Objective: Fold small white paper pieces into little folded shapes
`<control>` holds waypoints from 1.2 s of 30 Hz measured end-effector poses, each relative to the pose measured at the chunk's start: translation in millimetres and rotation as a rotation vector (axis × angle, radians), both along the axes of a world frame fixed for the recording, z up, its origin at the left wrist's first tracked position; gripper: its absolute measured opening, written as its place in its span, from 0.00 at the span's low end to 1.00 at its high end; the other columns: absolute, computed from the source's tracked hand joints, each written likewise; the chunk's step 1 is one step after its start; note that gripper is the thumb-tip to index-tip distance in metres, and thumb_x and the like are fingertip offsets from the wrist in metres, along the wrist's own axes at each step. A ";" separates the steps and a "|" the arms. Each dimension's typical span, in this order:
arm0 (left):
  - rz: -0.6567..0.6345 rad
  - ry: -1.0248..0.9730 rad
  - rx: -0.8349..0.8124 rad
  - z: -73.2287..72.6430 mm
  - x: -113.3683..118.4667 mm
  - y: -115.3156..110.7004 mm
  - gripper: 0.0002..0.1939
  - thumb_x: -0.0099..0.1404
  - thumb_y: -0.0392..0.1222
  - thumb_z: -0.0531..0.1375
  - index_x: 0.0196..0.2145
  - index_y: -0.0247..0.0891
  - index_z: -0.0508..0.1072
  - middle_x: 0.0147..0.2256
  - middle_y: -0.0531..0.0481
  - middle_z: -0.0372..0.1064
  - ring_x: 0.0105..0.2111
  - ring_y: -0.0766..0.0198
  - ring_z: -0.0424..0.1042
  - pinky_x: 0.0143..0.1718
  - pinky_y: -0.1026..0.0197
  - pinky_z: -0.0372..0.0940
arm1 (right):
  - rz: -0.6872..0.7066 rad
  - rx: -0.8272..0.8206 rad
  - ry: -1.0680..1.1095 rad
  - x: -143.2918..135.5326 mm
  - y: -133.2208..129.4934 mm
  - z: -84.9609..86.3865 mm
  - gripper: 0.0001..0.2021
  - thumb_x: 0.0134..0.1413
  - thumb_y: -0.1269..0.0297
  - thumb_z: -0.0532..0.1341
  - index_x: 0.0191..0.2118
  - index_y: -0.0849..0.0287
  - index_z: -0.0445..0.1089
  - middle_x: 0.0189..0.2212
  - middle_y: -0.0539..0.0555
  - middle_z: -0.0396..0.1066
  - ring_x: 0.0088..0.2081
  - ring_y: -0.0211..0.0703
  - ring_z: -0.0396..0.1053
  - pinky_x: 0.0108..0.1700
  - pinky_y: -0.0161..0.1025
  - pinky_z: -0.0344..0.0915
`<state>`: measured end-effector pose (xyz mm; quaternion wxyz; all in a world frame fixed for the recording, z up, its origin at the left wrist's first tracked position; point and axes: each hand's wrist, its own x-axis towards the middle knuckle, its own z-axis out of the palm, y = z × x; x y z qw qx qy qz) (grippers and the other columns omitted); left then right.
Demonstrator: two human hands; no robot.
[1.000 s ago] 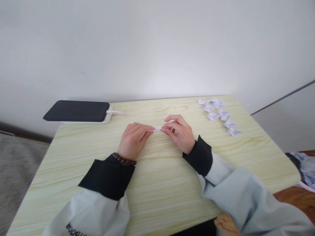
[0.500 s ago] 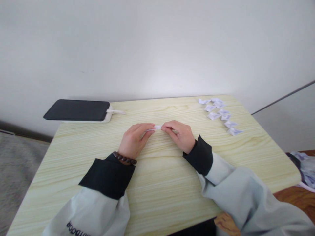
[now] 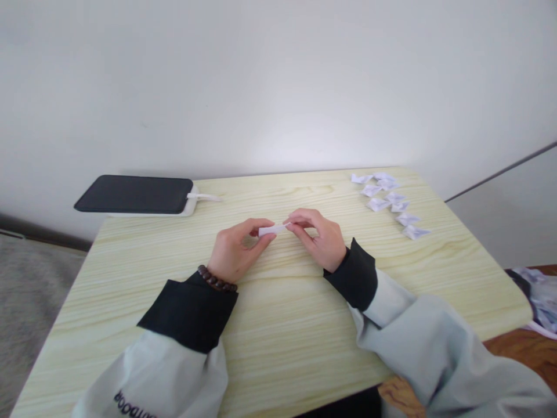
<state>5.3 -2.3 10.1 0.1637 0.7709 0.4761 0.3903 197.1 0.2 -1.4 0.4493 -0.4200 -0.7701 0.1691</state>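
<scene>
Between my two hands is a small, narrow piece of folded white paper [image 3: 270, 230], held just above the wooden table [image 3: 296, 325]. My left hand [image 3: 239, 247] pinches its left part between thumb and fingers. At the pointed right end, the fingertips of my right hand [image 3: 317, 235] are closed on the paper. The fingers hide part of both ends. Several small folded white paper shapes [image 3: 378, 204] with pointed tips lie at the table's back right, apart from my hands.
A black-screened phone [image 3: 134, 194] rests on a white block [image 3: 190, 206] at the back left, with a short white cable [image 3: 206, 197] at its right end. A pale wall [image 3: 278, 87] rises directly behind the table.
The folded paper has turned so that its white face shows more, including inside my left hand's grip. My left fingers and thumb have spread slightly around it; the right fingers have shifted a little.
</scene>
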 end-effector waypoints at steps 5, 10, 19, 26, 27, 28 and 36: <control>-0.086 -0.060 -0.106 5.2 3.2 -1.5 0.10 0.59 0.46 0.59 0.33 0.37 0.76 0.31 0.50 0.76 0.30 0.64 0.72 0.30 0.64 0.65 | 0.010 0.016 -0.012 -2.1 -2.6 1.2 0.08 0.56 0.63 0.59 0.42 0.55 0.68 0.34 0.50 0.76 0.35 0.37 0.75 0.39 0.34 0.71; -0.096 -0.138 -0.226 4.0 3.2 -1.8 0.10 0.59 0.46 0.60 0.31 0.36 0.75 0.27 0.51 0.74 0.25 0.67 0.70 0.24 0.66 0.63 | 0.002 -0.018 0.035 -2.0 -2.0 2.5 0.06 0.52 0.63 0.62 0.36 0.56 0.71 0.31 0.50 0.77 0.31 0.36 0.75 0.36 0.32 0.72; -0.135 -0.171 -0.299 2.7 2.2 -0.6 0.11 0.58 0.46 0.59 0.30 0.36 0.76 0.28 0.50 0.75 0.27 0.65 0.70 0.27 0.65 0.64 | 0.088 -0.115 0.079 -1.6 -0.9 2.5 0.05 0.52 0.62 0.62 0.32 0.58 0.73 0.28 0.49 0.76 0.29 0.35 0.74 0.34 0.31 0.71; -0.185 -0.249 -0.491 7.5 -1.6 0.7 0.12 0.57 0.48 0.59 0.28 0.36 0.76 0.26 0.52 0.73 0.24 0.67 0.68 0.25 0.66 0.62 | 0.257 0.235 -0.044 0.9 -2.2 8.0 0.05 0.56 0.71 0.58 0.36 0.59 0.71 0.31 0.52 0.75 0.33 0.34 0.72 0.37 0.30 0.69; -0.201 -0.258 -0.523 8.2 -2.5 1.0 0.13 0.57 0.48 0.59 0.28 0.36 0.76 0.26 0.52 0.73 0.24 0.67 0.68 0.26 0.66 0.62 | 0.276 0.275 -0.051 1.2 -1.7 7.4 0.05 0.56 0.72 0.58 0.36 0.59 0.71 0.31 0.52 0.75 0.34 0.34 0.72 0.37 0.30 0.69; -0.216 -0.265 -0.555 8.7 -3.2 1.3 0.13 0.57 0.49 0.59 0.28 0.36 0.76 0.25 0.52 0.73 0.24 0.67 0.68 0.26 0.66 0.62 | 0.287 0.312 -0.060 1.6 -1.0 6.7 0.05 0.56 0.72 0.58 0.36 0.59 0.71 0.32 0.53 0.75 0.34 0.34 0.72 0.37 0.30 0.69; -0.246 -0.315 -0.655 7.1 -6.3 2.9 0.15 0.57 0.51 0.60 0.27 0.35 0.75 0.23 0.53 0.71 0.22 0.70 0.64 0.23 0.68 0.59 | 0.314 0.348 -0.055 0.3 -1.6 9.0 0.04 0.54 0.72 0.60 0.36 0.61 0.71 0.32 0.56 0.74 0.34 0.37 0.71 0.37 0.32 0.69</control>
